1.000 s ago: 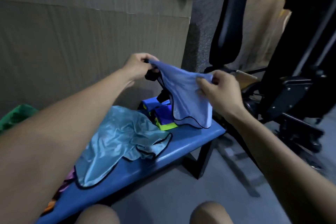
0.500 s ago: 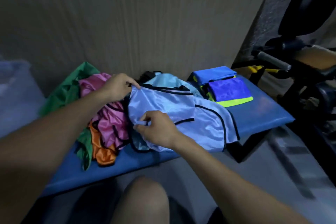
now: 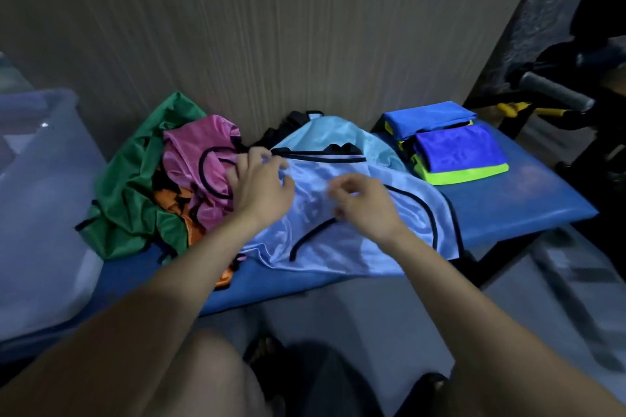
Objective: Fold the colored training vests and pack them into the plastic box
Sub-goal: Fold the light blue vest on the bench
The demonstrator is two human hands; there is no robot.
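Two hands (image 3: pixel 262 184) (image 3: pixel 366 205) over one light-blue vest (image 3: pixel 355 240); two folded vests (image 3: pixel 457 145).

1. Bench (image 3: pixel 528 203): blue.
2. Vest under my hands (image 3: pixel 355 244): light blue, black trim.
3. Pile left of it: green vest (image 3: pixel 125 193), pink vest (image 3: pixel 200 149), orange vest (image 3: pixel 194 230).
4. Folded stack (image 3: pixel 454 149) right of it: blue, neon yellow-green edges.

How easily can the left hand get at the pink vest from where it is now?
Probably easily: the left hand rests on the light blue vest right beside the pink vest, which lies uncovered on top of the pile.
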